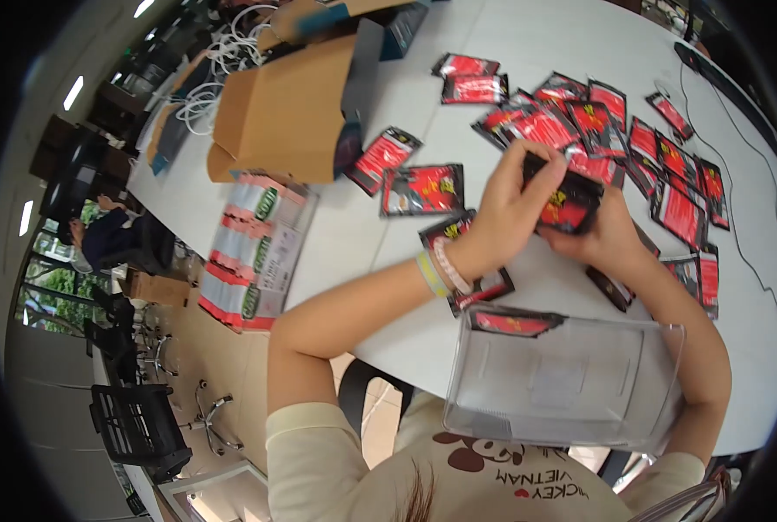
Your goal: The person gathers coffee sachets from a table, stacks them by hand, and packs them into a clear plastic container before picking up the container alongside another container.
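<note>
Both hands hold a small stack of black-and-red sachets (571, 207) above the table. My left hand (512, 202), with two bands at its wrist, presses its thumb on top of the stack. Around the stack's lower right side curl the fingers of my right hand (608, 237). Many similar sachets lie loose beyond the hands, including a heap (541, 127) and a single flat sachet (423, 190) to the left. Near my body stands a clear plastic bin (571, 374) with one red sachet (515, 323) at its far left corner.
On the left of the white table (354, 287) are an open cardboard box (284, 109) and a pack of red-and-white boxes (254, 252). White cables (201, 109) lie behind. A thin black cable (732, 174) runs along the right. Office chairs (140, 426) stand on the floor.
</note>
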{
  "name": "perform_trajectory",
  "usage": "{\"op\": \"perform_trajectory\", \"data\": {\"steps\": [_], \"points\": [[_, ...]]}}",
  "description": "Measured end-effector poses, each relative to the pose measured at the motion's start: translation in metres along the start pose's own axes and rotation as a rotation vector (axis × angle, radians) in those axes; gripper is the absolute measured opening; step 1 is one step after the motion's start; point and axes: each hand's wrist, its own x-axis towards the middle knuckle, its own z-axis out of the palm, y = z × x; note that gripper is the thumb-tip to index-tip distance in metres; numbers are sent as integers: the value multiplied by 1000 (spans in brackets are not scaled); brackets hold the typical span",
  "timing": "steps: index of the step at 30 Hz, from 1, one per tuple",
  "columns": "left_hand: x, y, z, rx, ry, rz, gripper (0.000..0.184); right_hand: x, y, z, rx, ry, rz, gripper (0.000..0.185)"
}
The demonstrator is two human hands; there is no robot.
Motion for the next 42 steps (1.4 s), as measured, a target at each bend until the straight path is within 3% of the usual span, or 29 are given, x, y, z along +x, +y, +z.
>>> {"op": "perform_trajectory", "data": {"steps": [4, 8, 10, 12, 14, 16, 18, 19, 20, 22, 24, 29, 33, 37, 42], "points": [[3, 13, -4, 34, -23, 74, 28, 3, -5, -16, 47, 35, 101, 39], [4, 43, -13, 143, -7, 211, 36, 0, -30, -49, 105, 238, 96, 36], [5, 57, -19, 97, -116, 191, 44, -14, -59, -70, 88, 344, 153, 39], [3, 64, -26, 126, -215, 175, 52, -36, -84, -93, 51, 281, 349, 54], [2, 65, -32, 91, -579, 125, 56, -67, -117, -91, 200, 287, 323, 62], [-7, 72, -27, 125, -644, 76, 60, -88, -143, -68, 223, 187, 296, 57], [-15, 76, -20, 53, -731, 15, 64, -87, -155, -50, -234, -125, 58, 62], [-15, 73, -18, 29, -747, -34, 69, -91, -157, -33, 200, -61, 383, 57], [-19, 72, -22, 36, -757, -40, 69, -85, -158, -23, 233, -152, 448, 53], [-17, 60, -15, -102, -791, -82, 75, -90, -143, -6, 125, -198, 368, 50], [-21, 59, -16, -199, -814, -178, 82, -92, -141, 1, -59, -317, 481, 50], [-32, 67, -31, -167, -836, -164, 75, -88, -138, 16, 39, -204, 336, 47], [-45, 62, -24, -170, -683, -100, 65, -87, -148, 12, -55, -261, 588, 51], [-52, 58, -17, -240, -545, -107, 60, -84, -144, 16, -17, -291, 541, 52], [-57, 61, -18, -189, -625, -90, 53, -84, -144, 19, 63, -220, 555, 57]]}}
